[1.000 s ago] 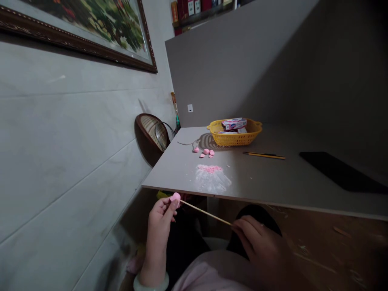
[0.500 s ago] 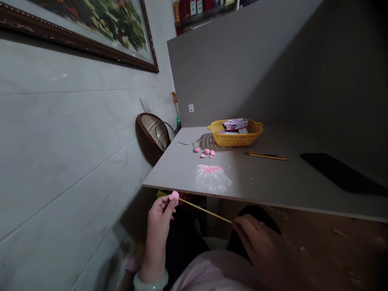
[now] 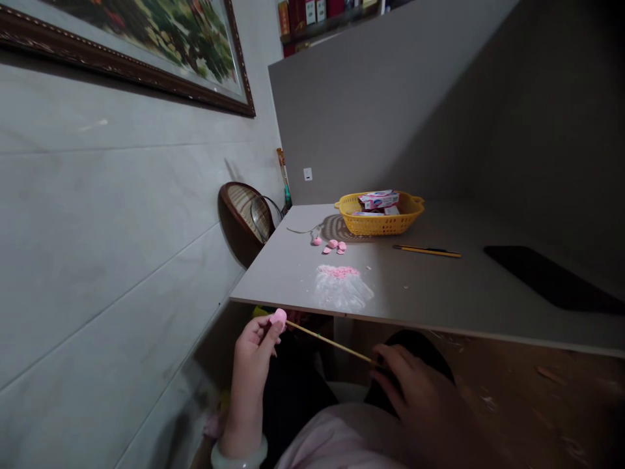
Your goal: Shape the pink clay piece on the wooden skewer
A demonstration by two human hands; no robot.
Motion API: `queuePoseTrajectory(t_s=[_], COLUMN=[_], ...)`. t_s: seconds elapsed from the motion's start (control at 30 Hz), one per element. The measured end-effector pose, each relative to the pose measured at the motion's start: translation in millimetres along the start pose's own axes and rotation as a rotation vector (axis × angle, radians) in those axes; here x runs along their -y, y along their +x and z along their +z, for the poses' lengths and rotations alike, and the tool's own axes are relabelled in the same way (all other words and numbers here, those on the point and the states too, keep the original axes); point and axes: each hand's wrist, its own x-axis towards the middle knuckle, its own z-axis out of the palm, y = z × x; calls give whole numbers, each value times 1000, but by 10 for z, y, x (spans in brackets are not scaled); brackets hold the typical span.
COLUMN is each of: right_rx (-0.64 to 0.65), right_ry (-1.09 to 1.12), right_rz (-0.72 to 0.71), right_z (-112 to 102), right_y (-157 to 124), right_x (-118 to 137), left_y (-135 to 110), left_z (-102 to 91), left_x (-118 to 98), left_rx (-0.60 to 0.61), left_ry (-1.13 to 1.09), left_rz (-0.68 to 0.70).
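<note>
Head view, dim light, hands low in front of the desk edge.

- My left hand (image 3: 254, 342): thumb and fingertips pinched around a small soft pink lump (image 3: 278, 317), held up just under the near edge of the grey desk top (image 3: 439, 286). Pale bangle (image 3: 239, 457) on that wrist.
- Thin wooden stick (image 3: 327, 340): one end meets the pink lump, and it slopes down and to the right to my right hand (image 3: 420, 397).
- Right hand: fingers closed on the stick's far end, back of the hand towards the camera. I cannot tell whether the stick tip goes into the lump or only touches it.
- On the desk, near edge: patch of white powder with pink crumbs (image 3: 342, 290).
- Behind the patch: a few small pink pieces (image 3: 334, 246) lying close together.
- Further back: yellow plastic mesh basket (image 3: 378, 225) with printed packets inside.
- Right of the basket: slim yellow-and-black tool (image 3: 427, 251), lying flat.
- Far right: flat black slab (image 3: 551, 277) on the desk.
</note>
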Motion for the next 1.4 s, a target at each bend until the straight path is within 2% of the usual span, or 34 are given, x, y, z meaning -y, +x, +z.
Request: queuePoseTrajectory(t_s=[0.03, 0.07, 0.1, 0.23, 0.27, 0.3, 0.37, 0.43, 0.53, 0.57, 0.6, 0.67, 0.77, 0.8, 0.87, 0.93, 1.0, 1.07, 1.13, 1.17, 1.2, 1.3, 1.33, 1.37, 1.4], right_rx=[-95, -107, -31, 520, 592, 611, 549, 334, -46, -119, -123, 41, 420, 501, 554, 483, 249, -31, -203, -178, -67, 407, 528, 588, 588], right_ry=[-70, -70, -1, 334, 352, 348, 341, 256, -65, -148, -160, 3, 274, 310, 326, 315, 215, 10, -154, -147, -70, 232, 286, 305, 303], right_rz=[-49, -55, -21, 207, 227, 231, 226, 159, -28, -77, -88, -15, 148, 174, 189, 181, 116, -31, -163, -161, -103, 159, 212, 232, 232], right_z=[-24, -42, -50, 19, 48, 72, 91, 69, 4, -13, -23, -18, 51, 81, 126, 132, 98, 45, -2, -17, -23, 17, 46, 77, 105], right_y=[-6, 1, 19, 139, 156, 160, 131, 70, -11, -19, -13, 36, 149, 176, 192, 153, 78, 3, -37, -36, -20, 82, 116, 141, 153], right_x=[8, 4, -11, -110, -123, -125, -98, -48, -5, -11, -28, -92, -215, -246, -271, -244, -186, -131, -103, -104, -113, -167, -182, -189, -187], left_y=[2, 0, -5, -47, -56, -61, -60, -45, -21, -18, -20, -34, -66, -73, -75, -63, -43, -28, -24, -27, -33, -59, -66, -70, -70], left_z=[14, 21, 22, -2, -3, 2, 22, 48, 73, 73, 71, 55, 22, 14, 7, 16, 35, 52, 57, 54, 48, 24, 21, 23, 29], left_x=[18, 31, 37, -10, -31, -48, -59, -32, 39, 52, 55, 21, -85, -116, -147, -125, -66, -1, 38, 43, 39, -19, -43, -64, -80], left_rx=[-7, -5, 4, 94, 109, 111, 74, 16, -5, 4, 17, 48, 125, 153, 177, 155, 108, 71, 61, 64, 71, 106, 118, 124, 124], left_ry=[-8, -12, -15, -11, 1, 16, 42, 41, 25, 22, 22, 22, 39, 44, 47, 46, 45, 41, 36, 34, 31, 21, 23, 27, 32], left_rz=[-13, -16, -6, 96, 111, 118, 100, 51, -34, -52, -61, -37, 65, 93, 112, 91, 41, -15, -49, -48, -33, 53, 75, 87, 88])
